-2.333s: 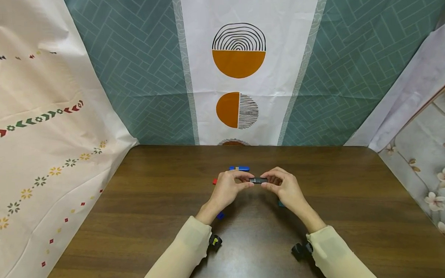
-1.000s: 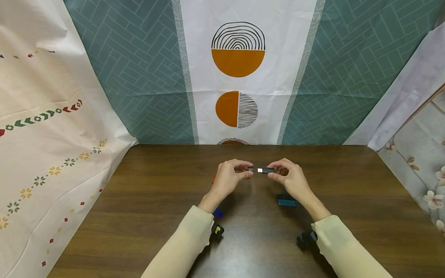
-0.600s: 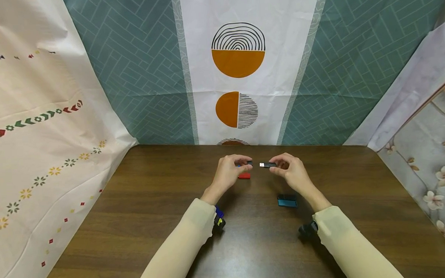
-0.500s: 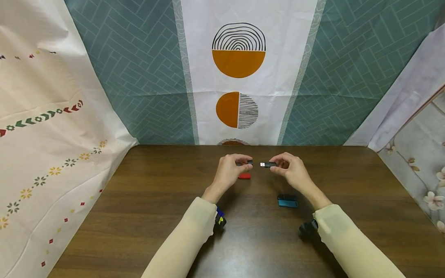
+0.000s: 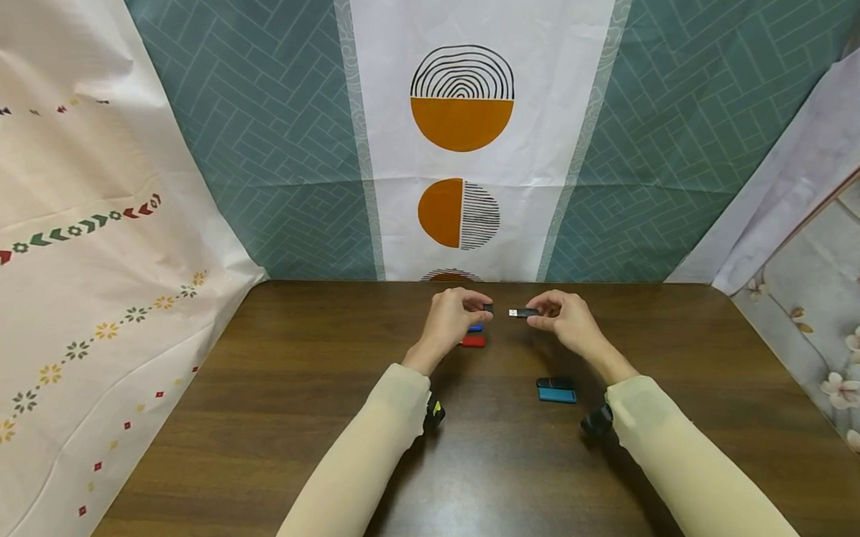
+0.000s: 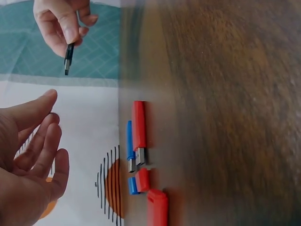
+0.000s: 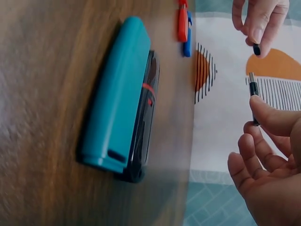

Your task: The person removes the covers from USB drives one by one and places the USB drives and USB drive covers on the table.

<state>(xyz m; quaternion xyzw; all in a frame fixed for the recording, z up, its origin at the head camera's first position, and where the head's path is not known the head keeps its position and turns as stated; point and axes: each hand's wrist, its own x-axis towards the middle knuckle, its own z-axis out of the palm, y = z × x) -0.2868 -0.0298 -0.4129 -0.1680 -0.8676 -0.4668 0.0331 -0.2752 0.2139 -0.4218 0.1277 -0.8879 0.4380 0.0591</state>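
The right hand pinches a black USB stick by its body, metal plug bared and pointing toward the left hand, which pinches the small black cap at its fingertips. Both are held above the surface, near each other but apart, with a clear gap between plug and cap.

Just under the left hand lie a red stick and a blue stick, side by side, uncapped, with their caps close by. A teal case lies nearer the person, below the right hand.

The likeliest slip is the cap: it is tiny and held only at the fingertips (barely any of it shows), so a loosened pinch could drop it among the loose caps below. The stick, pinched at one end, could also tilt or twist in the fingers.
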